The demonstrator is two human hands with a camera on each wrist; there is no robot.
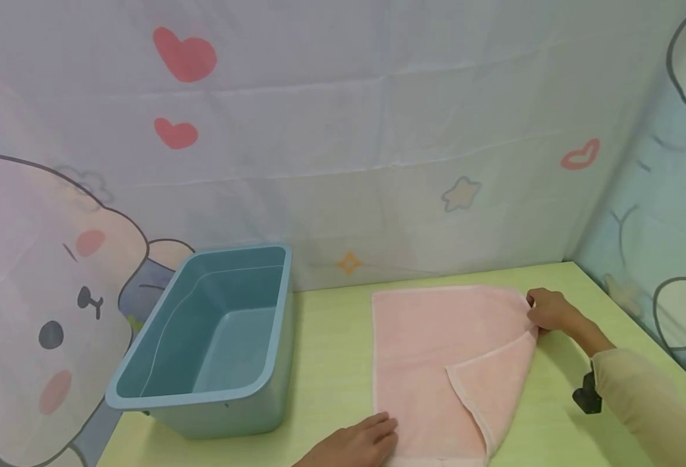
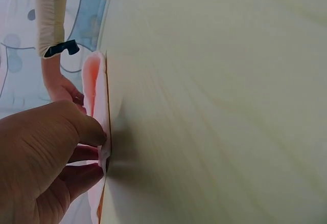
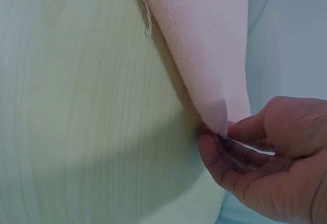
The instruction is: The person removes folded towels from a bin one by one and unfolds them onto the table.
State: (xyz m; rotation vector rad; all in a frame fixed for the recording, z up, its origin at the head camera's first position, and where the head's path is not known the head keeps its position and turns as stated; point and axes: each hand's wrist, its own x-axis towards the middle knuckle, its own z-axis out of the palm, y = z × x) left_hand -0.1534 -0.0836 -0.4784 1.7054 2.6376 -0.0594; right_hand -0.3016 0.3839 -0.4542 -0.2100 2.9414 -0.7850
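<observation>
A pink towel [image 1: 424, 363] lies spread on the table, with its right side folded over into a slanting flap [image 1: 489, 386]. At its far right corner my right hand [image 1: 547, 310] pinches the cloth between thumb and fingers; the right wrist view shows the towel's folded tip [image 3: 217, 121] at those fingertips. My left hand [image 1: 357, 444] is at the towel's near left edge. In the left wrist view, its thumb and fingers [image 2: 87, 175] pinch the towel edge [image 2: 103, 155] low against the table.
A blue-green plastic tub [image 1: 281, 337] stands on the table to the left of the towel. The pale green table [image 1: 331, 350] meets a printed cloth backdrop [image 1: 331, 130] at the back and right. A black device [image 1: 588, 395] is worn on the right wrist.
</observation>
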